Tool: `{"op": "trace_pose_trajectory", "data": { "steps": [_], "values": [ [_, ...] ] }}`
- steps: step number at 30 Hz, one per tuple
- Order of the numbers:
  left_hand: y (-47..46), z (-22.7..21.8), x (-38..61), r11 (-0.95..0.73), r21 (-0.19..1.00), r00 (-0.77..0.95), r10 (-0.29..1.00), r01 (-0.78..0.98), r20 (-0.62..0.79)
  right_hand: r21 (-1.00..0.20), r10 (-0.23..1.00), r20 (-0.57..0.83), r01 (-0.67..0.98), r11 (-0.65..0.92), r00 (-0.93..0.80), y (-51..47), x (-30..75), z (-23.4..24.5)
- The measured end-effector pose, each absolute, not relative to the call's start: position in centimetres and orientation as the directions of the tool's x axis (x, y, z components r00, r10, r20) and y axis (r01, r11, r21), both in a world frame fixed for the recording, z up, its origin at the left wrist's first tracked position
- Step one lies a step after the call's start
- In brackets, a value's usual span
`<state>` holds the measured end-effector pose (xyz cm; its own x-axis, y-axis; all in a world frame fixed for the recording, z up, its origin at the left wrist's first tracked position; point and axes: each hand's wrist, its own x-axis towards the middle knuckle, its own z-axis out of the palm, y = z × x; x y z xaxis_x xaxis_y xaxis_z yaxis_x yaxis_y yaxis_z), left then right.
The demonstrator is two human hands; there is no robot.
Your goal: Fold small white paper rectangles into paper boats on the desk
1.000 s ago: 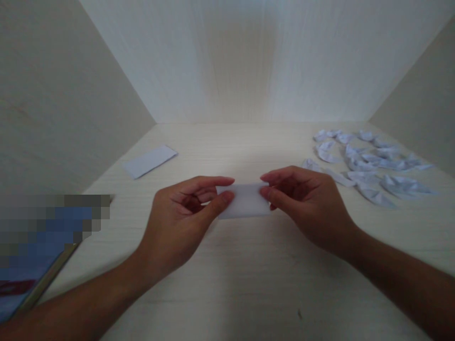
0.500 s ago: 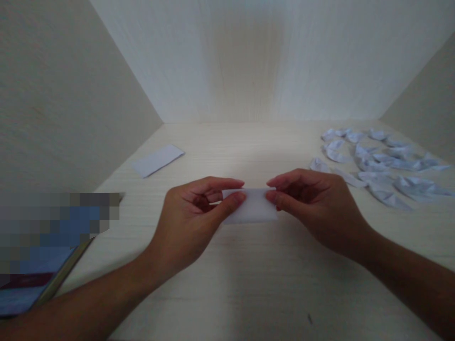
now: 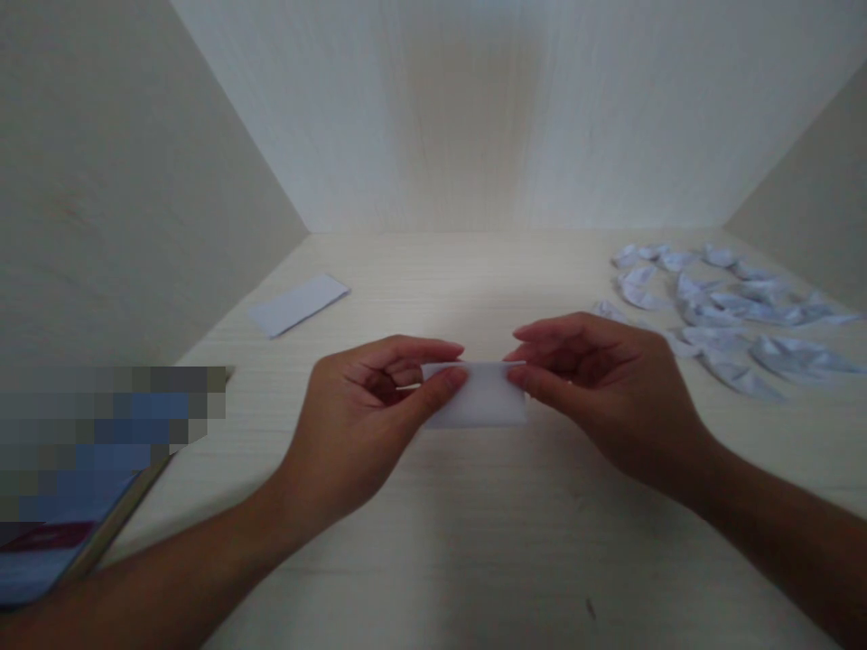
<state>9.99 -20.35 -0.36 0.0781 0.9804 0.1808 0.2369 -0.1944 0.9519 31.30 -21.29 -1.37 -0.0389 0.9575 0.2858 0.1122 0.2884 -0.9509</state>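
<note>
A small white sheet of paper (image 3: 482, 399) is held above the table by its upper edge. My left hand (image 3: 369, 415) pinches its upper left corner, thumb in front and the fingers behind. At the upper right corner my right hand (image 3: 600, 388) grips the sheet between thumb and fingers, its index finger lifted a little off the edge. The fingertips behind the paper are partly hidden.
To the right lie several folded white paper pieces (image 3: 711, 311) in a loose group. A flat stack of white paper (image 3: 299, 305) rests at the back left. A dark-edged object with a blurred surface (image 3: 101, 487) sits at the left. Pale walls enclose the table (image 3: 433, 560).
My right index finger has risen slightly away from the paper's top edge, and the right hand has shifted up a little. The left hand keeps its pinch.
</note>
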Motion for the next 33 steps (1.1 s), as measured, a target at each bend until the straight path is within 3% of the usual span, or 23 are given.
{"op": "trace_pose_trajectory", "data": {
  "steps": [7, 14, 22, 33],
  "values": [
    [-20.39, -0.46, 9.97, -0.167, 0.969, 0.131, 0.981, 0.183, 0.144, -0.952, 0.961, 0.275, 0.129, 0.277, -0.031, -21.28, 31.43, -1.36],
    [-21.14, -0.43, 10.34, -0.167, 0.966, 0.260, 0.959, 0.197, 0.113, -0.929, 0.944, 0.302, 0.183, 0.323, -0.132, -21.49, 31.41, -0.98],
    [-20.87, -0.52, 10.39, -0.161, 0.979, 0.050, 0.987, 0.123, 0.155, -0.962, 0.944, 0.263, 0.020, 0.273, -0.200, -21.67, 31.21, -1.56],
    [-20.93, -0.74, 10.29, -0.113, 0.991, 0.127, 0.986, 0.065, 0.104, -0.955, 0.950, 0.277, 0.066, 0.289, -0.147, -21.38, 31.35, -1.43]
  ]
}}
